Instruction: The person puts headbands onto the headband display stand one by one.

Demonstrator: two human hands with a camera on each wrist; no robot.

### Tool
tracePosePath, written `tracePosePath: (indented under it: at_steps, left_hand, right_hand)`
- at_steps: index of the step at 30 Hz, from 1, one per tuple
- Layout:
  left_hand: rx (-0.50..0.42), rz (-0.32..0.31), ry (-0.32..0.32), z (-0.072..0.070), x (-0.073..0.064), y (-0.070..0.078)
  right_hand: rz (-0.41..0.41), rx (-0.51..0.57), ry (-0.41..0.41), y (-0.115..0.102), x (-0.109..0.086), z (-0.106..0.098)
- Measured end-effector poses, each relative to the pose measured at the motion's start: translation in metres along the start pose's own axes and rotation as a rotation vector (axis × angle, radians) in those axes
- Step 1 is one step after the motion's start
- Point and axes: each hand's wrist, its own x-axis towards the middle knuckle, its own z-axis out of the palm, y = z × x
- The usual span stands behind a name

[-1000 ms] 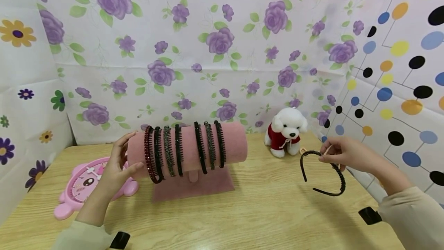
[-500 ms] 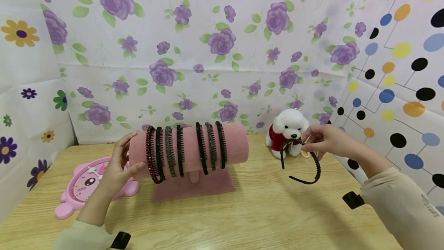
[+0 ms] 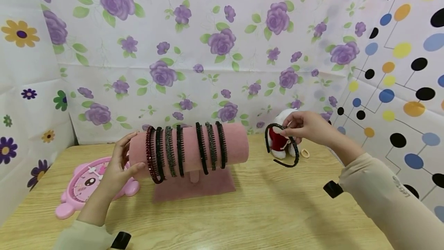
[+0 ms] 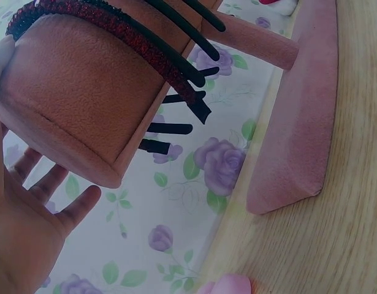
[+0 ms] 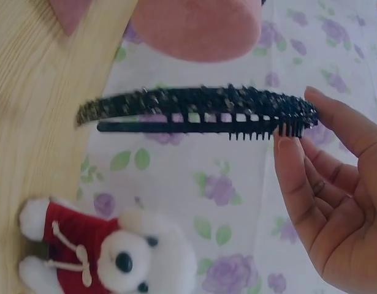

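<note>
R hand pinched the top of a black toothed headband, thin curved plastic w/ a beaded outer face, held in the air just right of the pink velvet roll stand and in front of a fluffy white toy dog. L hand lay w/ fingers spread and straight against the roll's left end. Seven headbands ringed the roll. Table was pale wood grain.

pink clock table left | white plush dog back right | hair tie
</note>
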Motion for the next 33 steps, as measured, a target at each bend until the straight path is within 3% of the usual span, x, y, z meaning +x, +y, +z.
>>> tracePosePath:
  at_steps: [12, 21, 33]
  left_hand:
    - [0.002, 0.006, -0.003, 0.0, 0.0, 0.0]
    - [0.003, 0.025, 0.012, -0.001, -0.002, -0.003]
    - [0.014, 0.026, -0.005, 0.0, -0.001, -0.001]
  right_hand:
    - [-0.021, -0.044, 0.052, -0.027, 0.028, 0.019]
    - [-0.086, -0.029, 0.114, -0.041, 0.049, 0.04]
    - [-0.091, -0.087, 0.092, -0.057, 0.056, 0.054]
